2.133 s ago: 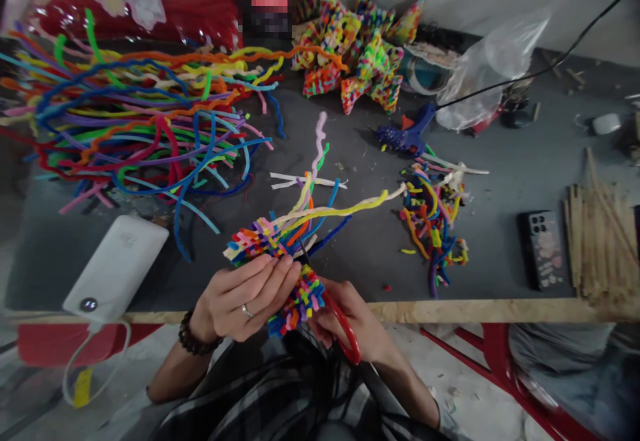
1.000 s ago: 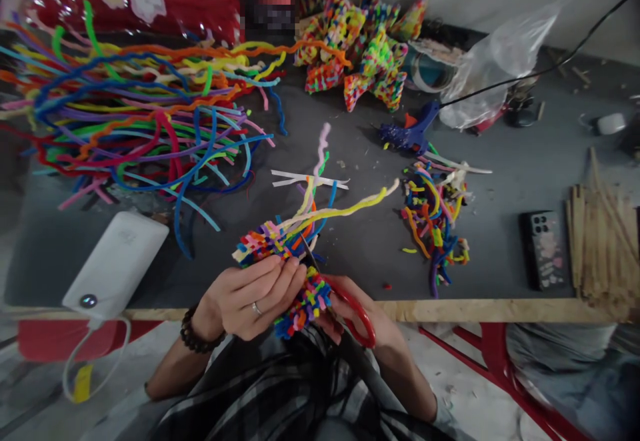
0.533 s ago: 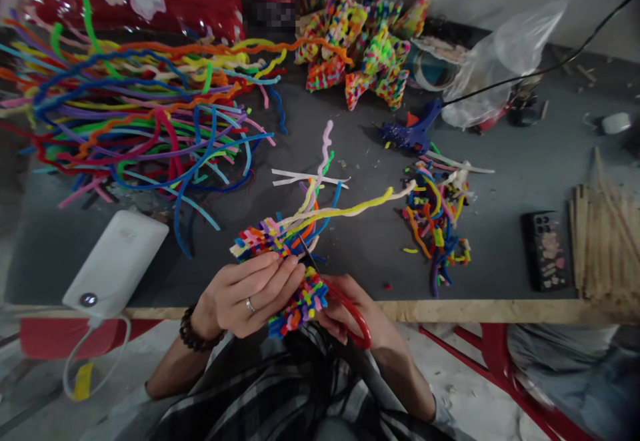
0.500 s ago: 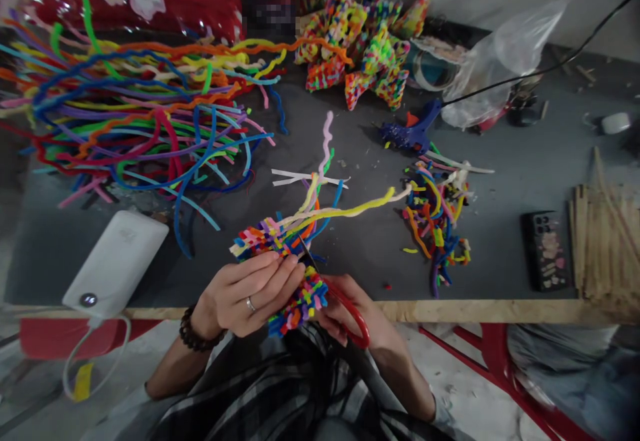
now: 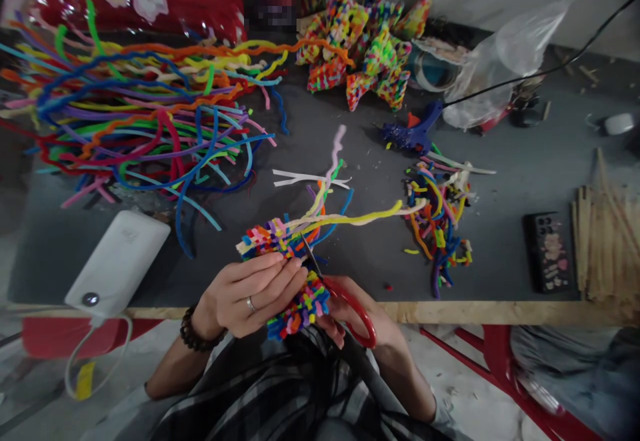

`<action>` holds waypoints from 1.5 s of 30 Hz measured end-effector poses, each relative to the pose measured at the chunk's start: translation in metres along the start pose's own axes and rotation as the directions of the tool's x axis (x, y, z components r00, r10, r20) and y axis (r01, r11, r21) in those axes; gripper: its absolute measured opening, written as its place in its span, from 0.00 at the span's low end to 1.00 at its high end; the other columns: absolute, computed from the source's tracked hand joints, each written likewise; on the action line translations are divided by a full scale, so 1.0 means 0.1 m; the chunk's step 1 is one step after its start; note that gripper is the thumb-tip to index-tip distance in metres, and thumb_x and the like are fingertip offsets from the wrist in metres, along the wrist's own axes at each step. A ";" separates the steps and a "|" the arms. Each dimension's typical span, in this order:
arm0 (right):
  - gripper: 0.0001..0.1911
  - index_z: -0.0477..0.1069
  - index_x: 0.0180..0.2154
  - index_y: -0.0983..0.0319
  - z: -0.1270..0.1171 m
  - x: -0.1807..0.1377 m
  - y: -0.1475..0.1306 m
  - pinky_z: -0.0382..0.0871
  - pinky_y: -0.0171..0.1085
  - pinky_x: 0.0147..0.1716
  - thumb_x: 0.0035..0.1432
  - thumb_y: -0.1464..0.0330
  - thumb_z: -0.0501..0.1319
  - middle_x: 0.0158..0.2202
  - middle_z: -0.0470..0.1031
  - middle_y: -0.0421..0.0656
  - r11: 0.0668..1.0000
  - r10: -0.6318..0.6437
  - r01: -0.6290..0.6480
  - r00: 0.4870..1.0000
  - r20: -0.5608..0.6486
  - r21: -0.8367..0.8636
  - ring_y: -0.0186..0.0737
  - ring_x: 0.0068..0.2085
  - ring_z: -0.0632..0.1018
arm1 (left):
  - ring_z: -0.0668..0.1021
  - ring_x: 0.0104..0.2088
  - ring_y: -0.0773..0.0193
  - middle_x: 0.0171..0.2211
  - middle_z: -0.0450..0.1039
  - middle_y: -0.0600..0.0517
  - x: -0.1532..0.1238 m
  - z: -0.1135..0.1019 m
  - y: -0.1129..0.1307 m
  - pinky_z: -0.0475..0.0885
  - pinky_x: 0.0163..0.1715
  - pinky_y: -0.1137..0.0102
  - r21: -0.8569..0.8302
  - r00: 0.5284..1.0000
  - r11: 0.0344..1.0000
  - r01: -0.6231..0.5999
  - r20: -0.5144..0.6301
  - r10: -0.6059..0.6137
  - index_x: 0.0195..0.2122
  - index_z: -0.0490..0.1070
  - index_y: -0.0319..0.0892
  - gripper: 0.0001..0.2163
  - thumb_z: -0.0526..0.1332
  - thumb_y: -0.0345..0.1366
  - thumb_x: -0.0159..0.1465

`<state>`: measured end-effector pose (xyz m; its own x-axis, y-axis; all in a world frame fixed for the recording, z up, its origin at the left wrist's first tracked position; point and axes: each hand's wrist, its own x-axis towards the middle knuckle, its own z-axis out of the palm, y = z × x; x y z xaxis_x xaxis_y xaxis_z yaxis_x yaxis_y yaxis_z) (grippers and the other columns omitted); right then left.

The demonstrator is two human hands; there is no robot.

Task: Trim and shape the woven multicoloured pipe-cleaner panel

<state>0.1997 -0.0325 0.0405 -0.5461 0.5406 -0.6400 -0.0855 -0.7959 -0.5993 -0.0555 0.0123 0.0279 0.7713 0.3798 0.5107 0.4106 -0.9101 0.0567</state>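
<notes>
Left of the offcut heap, left hand grips the woven piece, right hand holds red scissors against it; most edge tufts look trimmed short, several long strands toward the heap seemingly uncut.

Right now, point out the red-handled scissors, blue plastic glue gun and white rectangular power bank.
Red-handled scissors point(image 5: 337, 287): head view, red handle.
Blue plastic glue gun point(image 5: 414, 137): head view, main body.
White rectangular power bank point(image 5: 119, 262): head view, upper face.

L grip on 1 woven pc, R grip w/ red scissors.
</notes>
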 end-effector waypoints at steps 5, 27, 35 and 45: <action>0.31 0.65 0.31 0.59 0.00 0.03 0.07 0.60 0.32 0.18 0.61 0.38 0.65 0.20 0.67 0.35 0.999 0.014 -0.014 1.000 0.001 -0.048 0.30 0.19 0.68 | 0.85 0.54 0.65 0.56 0.84 0.47 0.01 0.01 0.01 0.68 0.75 0.63 -0.026 1.000 0.999 0.021 -0.002 -0.021 0.56 0.80 0.32 0.14 0.64 0.21 0.71; 0.30 0.65 0.33 0.59 0.06 0.08 0.10 0.63 0.31 0.20 0.62 0.39 0.66 0.21 0.70 0.36 0.998 -0.065 0.065 0.998 -0.011 0.013 0.31 0.20 0.70 | 0.86 0.53 0.60 0.54 0.85 0.47 0.09 0.04 -0.07 0.75 0.71 0.59 -0.052 0.994 0.996 0.073 -0.074 -0.077 0.58 0.80 0.35 0.17 0.70 0.22 0.67; 0.22 0.67 0.32 0.60 0.03 0.10 0.19 0.63 0.31 0.21 0.68 0.50 0.66 0.23 0.73 0.37 0.986 -0.160 0.158 0.986 -0.044 -0.046 0.30 0.20 0.71 | 0.83 0.60 0.55 0.58 0.82 0.43 0.07 0.02 -0.06 0.73 0.73 0.60 0.090 0.995 0.992 0.090 -0.046 -0.087 0.58 0.80 0.32 0.16 0.68 0.22 0.69; 0.25 0.66 0.32 0.60 0.01 0.07 0.23 0.64 0.29 0.20 0.70 0.47 0.63 0.24 0.73 0.37 0.974 -0.188 0.184 0.982 -0.019 -0.129 0.29 0.20 0.71 | 0.82 0.61 0.56 0.60 0.81 0.42 -0.01 0.00 0.03 0.69 0.74 0.62 0.107 1.000 0.994 0.023 0.018 -0.025 0.57 0.79 0.28 0.14 0.60 0.23 0.74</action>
<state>0.1926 -0.0470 0.0230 -0.5042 0.6859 -0.5247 -0.0762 -0.6406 -0.7641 -0.0550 0.0093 0.0275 0.7694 0.4056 0.4934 0.4779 -0.8781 -0.0234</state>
